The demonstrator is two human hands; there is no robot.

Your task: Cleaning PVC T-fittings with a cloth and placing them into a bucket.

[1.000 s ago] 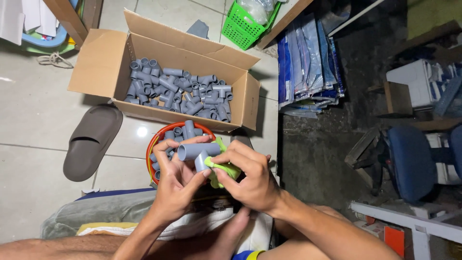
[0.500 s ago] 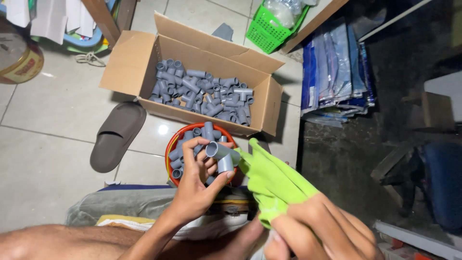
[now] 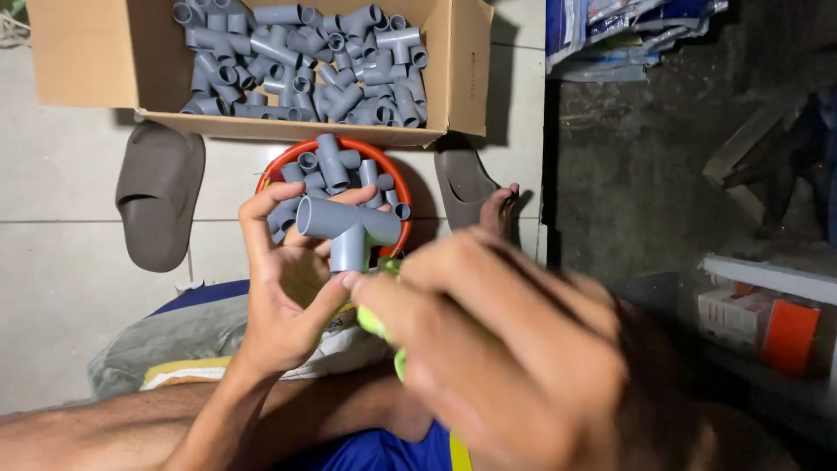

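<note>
**Grey tee fitting held up over the orange bowl**

Grey PVC tee fitting (image 3: 347, 228) sits in the left hand (image 3: 288, 288), raised just above the orange bowl (image 3: 397, 187). The fingers curl round the back of its crossbar and the thumb presses at the foot of its stem, so the hand is clamped on the piece with the open sockets left free and facing the wearer. The right hand (image 3: 506, 349) is close to the camera and blurred, its fingers closed round something yellow-green (image 3: 375, 323) that touches the bottom of the stem; what that thing is cannot be told.

More grey fittings lie loose in the bowl on the tiled floor (image 3: 61, 262), within easy reach below the hands. Beyond it a cardboard box (image 3: 87, 61) holds a larger heap of the same fittings. A brown slipper (image 3: 159, 205) lies to the left, another (image 3: 462, 183) to the right beside a bare foot.
</note>
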